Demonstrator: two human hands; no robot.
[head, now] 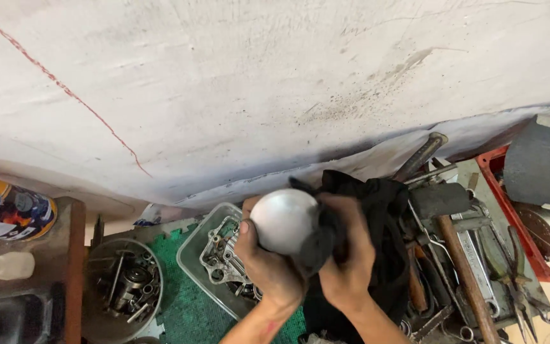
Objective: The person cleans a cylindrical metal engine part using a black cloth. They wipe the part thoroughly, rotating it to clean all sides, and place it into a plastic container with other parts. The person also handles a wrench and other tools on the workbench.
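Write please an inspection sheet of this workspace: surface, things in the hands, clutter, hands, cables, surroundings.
Surface: green mat on the floor, mostly covered by containers.
Things in hand: round grey metal part, smooth and domed, with a black cloth pressed on its right side.
Clutter: clear plastic tub of metal parts; round tin of small parts; pile of wrenches, pliers and a hammer; white bottle; red crate.
Hands: left hand cups the metal part from below; right hand grips the cloth against it, fingers curled.
Cables: nothing seen.
Surroundings: dirty white wall with a red line.
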